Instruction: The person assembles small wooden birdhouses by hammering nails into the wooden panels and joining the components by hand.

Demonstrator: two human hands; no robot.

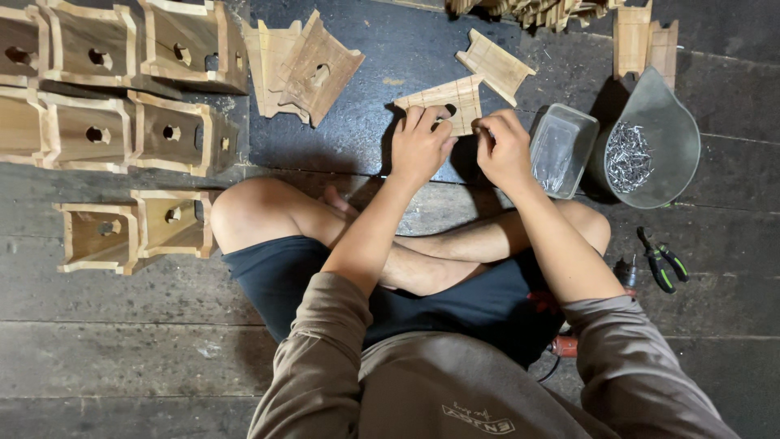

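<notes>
Both arms reach forward, left hand (420, 146) and right hand (504, 148) clamped on the wooden panel (445, 102).

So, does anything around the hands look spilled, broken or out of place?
Nothing looks damaged or spilled. Both the left hand and right hand hold a wooden panel. The nails sit inside the grey scoop and the clear plastic tub. Only the loose panels lie overlapping at odd angles, unlike the rowed wooden boxes.

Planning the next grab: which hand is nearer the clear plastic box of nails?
Right. The right hand sits just beside the clear plastic box, pinching the wooden panel; the left hand is farther off, across the panel.
</notes>
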